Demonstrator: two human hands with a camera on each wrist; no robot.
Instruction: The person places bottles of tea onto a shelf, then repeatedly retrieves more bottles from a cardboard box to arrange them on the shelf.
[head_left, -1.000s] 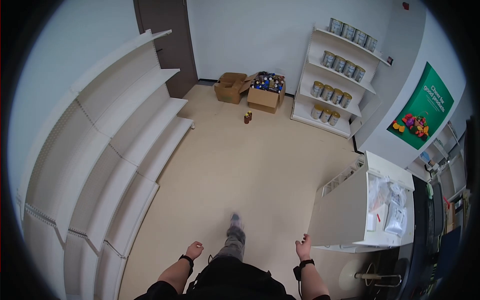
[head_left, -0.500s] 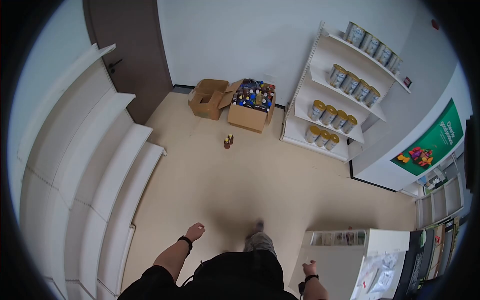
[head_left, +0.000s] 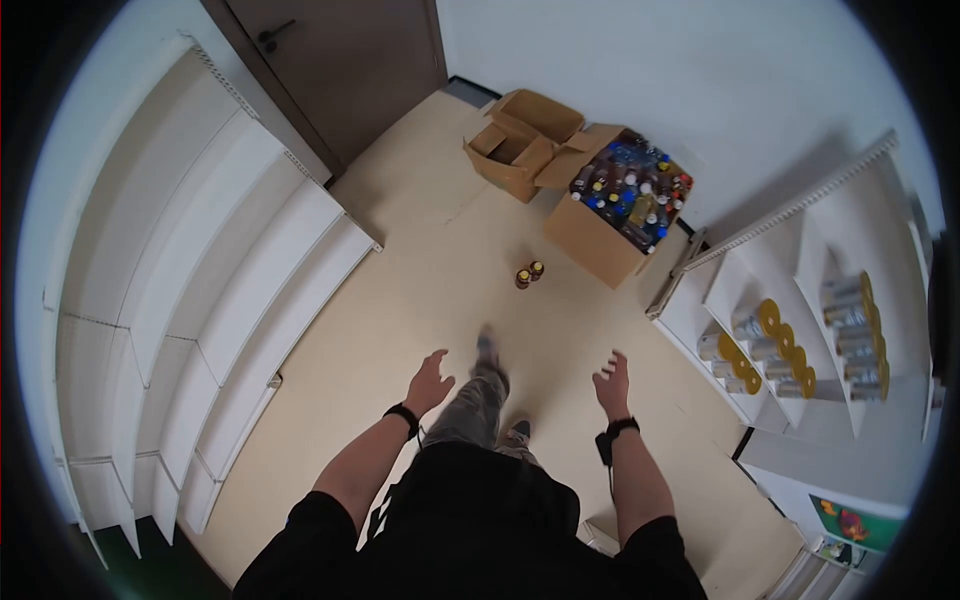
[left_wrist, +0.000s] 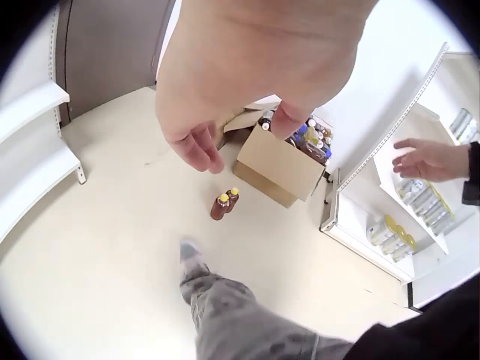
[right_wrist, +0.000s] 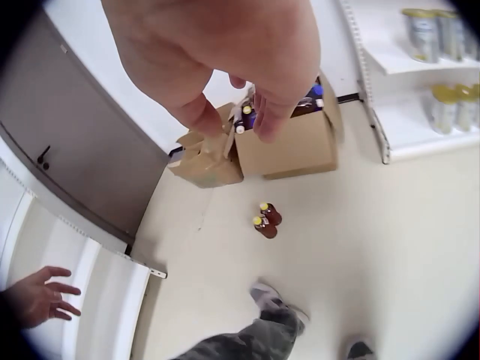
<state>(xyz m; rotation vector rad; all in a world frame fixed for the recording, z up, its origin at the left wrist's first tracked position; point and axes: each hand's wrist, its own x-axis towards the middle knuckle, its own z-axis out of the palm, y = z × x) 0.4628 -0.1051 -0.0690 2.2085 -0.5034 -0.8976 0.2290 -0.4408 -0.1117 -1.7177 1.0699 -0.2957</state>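
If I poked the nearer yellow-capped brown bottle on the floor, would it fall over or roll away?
The nearer yellow-capped brown bottle would probably tip if poked near the top: it stands upright and looks taller than wide. Once down, it might roll, since its sides look rounded. It could also knock the similar brown bottle close beside it.

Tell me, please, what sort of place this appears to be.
Probably a shop or stockroom: white shelving lines the left, gold-lidded tins stand in rows on a rack to the right, and an open carton full of bottles sits on the floor.
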